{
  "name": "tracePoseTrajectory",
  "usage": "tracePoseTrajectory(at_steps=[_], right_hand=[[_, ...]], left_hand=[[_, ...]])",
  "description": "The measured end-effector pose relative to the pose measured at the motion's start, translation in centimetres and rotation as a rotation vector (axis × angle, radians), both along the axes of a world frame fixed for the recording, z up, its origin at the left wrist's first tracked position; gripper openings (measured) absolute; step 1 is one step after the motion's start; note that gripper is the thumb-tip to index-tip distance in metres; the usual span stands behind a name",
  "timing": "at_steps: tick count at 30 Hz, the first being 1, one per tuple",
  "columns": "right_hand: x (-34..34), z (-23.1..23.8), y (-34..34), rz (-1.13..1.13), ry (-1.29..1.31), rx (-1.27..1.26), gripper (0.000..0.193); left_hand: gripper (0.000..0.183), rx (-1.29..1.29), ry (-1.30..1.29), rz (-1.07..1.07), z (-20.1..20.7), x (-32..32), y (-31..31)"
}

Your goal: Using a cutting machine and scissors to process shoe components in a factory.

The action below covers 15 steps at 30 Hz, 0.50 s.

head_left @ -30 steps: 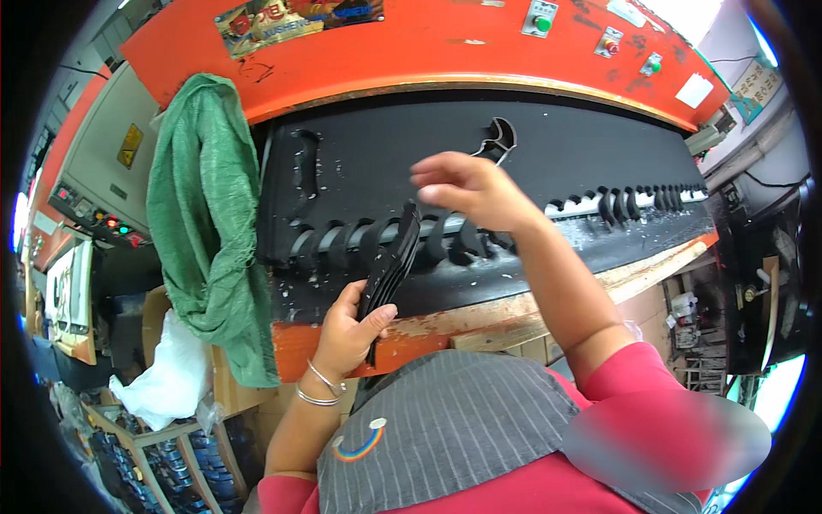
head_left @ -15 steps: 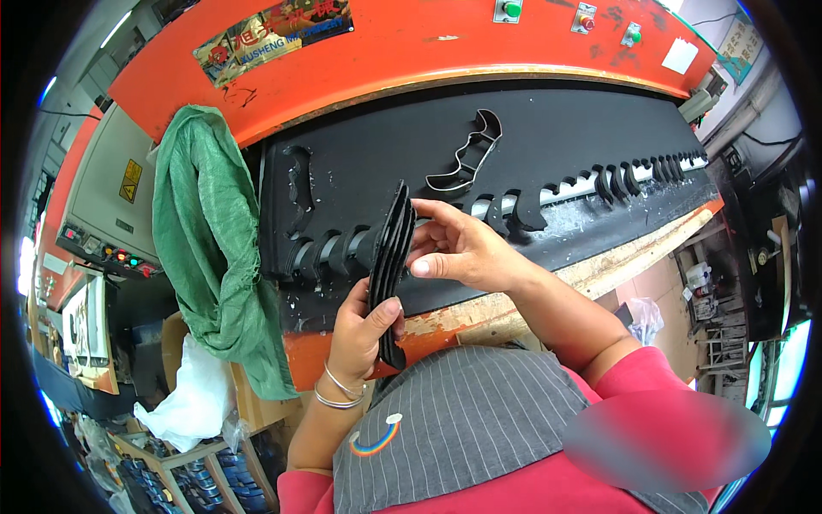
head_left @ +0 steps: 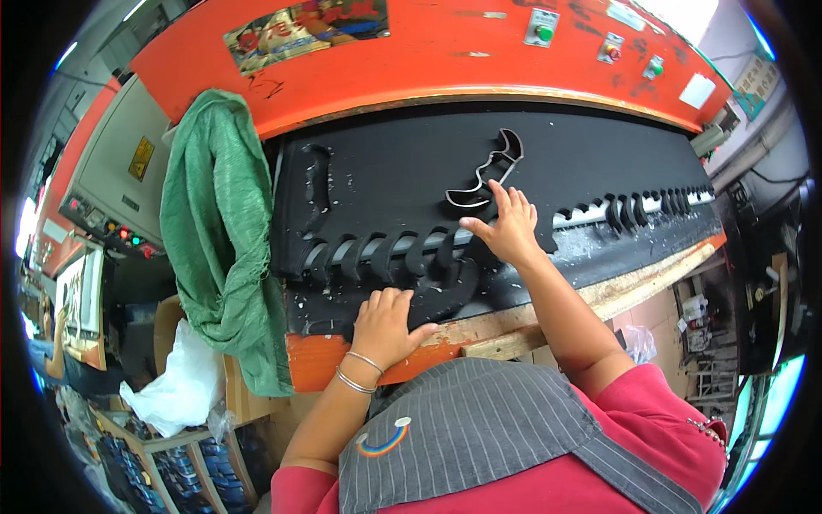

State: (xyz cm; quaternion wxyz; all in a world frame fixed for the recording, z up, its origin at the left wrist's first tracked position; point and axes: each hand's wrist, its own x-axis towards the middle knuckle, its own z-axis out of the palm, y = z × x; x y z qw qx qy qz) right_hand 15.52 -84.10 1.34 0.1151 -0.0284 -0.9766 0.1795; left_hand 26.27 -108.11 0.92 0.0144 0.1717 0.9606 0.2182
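Note:
A curved metal cutting die (head_left: 485,177) lies on the black sheet (head_left: 402,163), its thin rim forming a wavy crescent outline. My right hand (head_left: 511,230) is beside its lower end, fingers spread and holding nothing; whether a fingertip touches the die I cannot tell. Near the front edge of the bench rests my left hand (head_left: 385,324), empty, fingers stretched out. Just beyond it, dark curved pieces (head_left: 449,287) lie low on the bench, blending into the black surface. A row of curved cut-outs (head_left: 377,250) runs along the sheet's near edge.
Behind the sheet stands the orange machine beam (head_left: 462,60) with push buttons (head_left: 543,34). A green cloth (head_left: 214,188) hangs at the left beside a grey control box (head_left: 116,167). The worn wooden front edge (head_left: 599,287) borders the bench. A white plastic bag (head_left: 181,385) sits lower left.
The stack of black curved pieces has left my left hand, which now lies flatter on the bench. My right hand has moved away to the die and opened. The view has shifted slightly.

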Motion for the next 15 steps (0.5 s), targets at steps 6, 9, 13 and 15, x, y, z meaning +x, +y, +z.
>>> tracePoseTrajectory(at_steps=[6,9,13,15], right_hand=[[-2.8,-0.4,-2.2,0.006,0.029,0.046,0.096],[-4.7,0.0,-3.1,0.021,0.069,0.033,0.094],[-6.5,0.7,-5.4,0.115,0.023,-0.075,0.085],[-7.0,0.6,-7.3,0.267,0.019,-0.047,0.086]], left_hand=[[0.037,0.274,0.293,0.004,1.3,-2.4,-2.1],[0.017,0.307,0.456,0.211,1.2,-4.7,-4.4],[0.02,0.209,0.611,0.41,-0.6,-7.6,-7.0],[0.031,0.039,0.496,0.438,-2.0,-8.5,-7.5]])
